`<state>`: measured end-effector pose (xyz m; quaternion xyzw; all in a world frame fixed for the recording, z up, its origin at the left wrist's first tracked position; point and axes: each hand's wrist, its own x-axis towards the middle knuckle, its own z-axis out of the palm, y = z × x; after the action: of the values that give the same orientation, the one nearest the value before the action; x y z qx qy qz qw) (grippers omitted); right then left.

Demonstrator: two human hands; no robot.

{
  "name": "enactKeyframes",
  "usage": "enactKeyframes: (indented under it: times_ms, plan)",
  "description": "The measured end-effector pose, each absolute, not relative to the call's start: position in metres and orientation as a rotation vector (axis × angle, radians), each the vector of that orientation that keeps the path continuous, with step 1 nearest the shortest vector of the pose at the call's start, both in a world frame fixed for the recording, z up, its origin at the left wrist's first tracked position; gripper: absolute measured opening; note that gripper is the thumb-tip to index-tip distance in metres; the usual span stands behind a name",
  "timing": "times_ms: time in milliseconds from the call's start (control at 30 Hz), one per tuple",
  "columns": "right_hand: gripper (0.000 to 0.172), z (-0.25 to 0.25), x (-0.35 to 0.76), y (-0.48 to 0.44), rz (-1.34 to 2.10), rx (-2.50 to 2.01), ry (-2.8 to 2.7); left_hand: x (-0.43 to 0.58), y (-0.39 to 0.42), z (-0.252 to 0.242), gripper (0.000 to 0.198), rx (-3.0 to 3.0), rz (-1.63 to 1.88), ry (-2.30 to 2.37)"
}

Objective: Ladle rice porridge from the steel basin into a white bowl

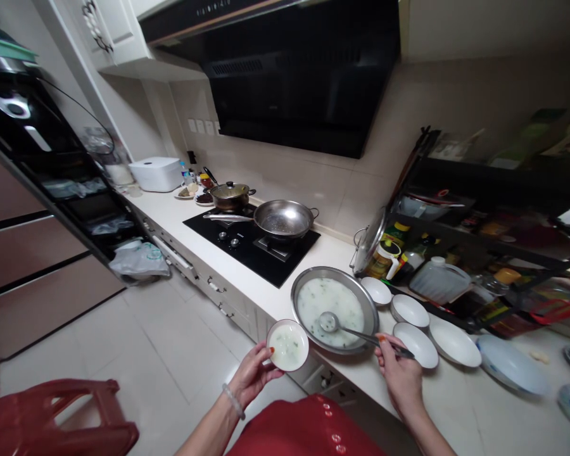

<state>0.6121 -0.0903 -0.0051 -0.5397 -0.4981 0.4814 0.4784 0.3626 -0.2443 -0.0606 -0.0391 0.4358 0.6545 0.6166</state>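
Observation:
My left hand (256, 370) grips a small white bowl (288, 345) by its rim and side, just off the counter's front edge. Pale, milky soup with green bits fills much of it. In my right hand (398, 373) is the dark handle of a metal ladle (330, 322). The ladle's head rests at the surface of the same soup in a wide steel basin (371, 297) on the counter. Right of the basin stand white bowls, among them a small one (376, 291), a second (410, 311) and a third (415, 345) close behind my right hand.
A wok (285, 218) and a lidded pot (230, 195) sit on the black cooktop (218, 235). Beyond the bowls, a dark rack (494, 234) holds bottles and jars. A range hood (294, 82) hangs above. A red stool (95, 418) stands on the floor at left.

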Motion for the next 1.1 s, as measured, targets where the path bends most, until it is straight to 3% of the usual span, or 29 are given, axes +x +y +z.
enactKeyframes:
  times_ms: [300, 767, 1100]
  plan:
    - [0.050, -0.003, 0.612, -0.087, 1.069, -1.336, -1.371, 0.361, -0.244, -0.061, 0.037, -0.105, 1.513, 1.002]
    - [0.044, -0.006, 0.611, -0.084, 1.268, -1.325, -0.969, 0.360, -0.242, -0.061, 0.037, -0.094, 1.503, 1.012]
    - [0.046, 0.004, 0.609, -0.085, 1.299, -1.286, -0.973, 0.362, -0.242, -0.057, 0.037, -0.092, 1.505, 1.014]
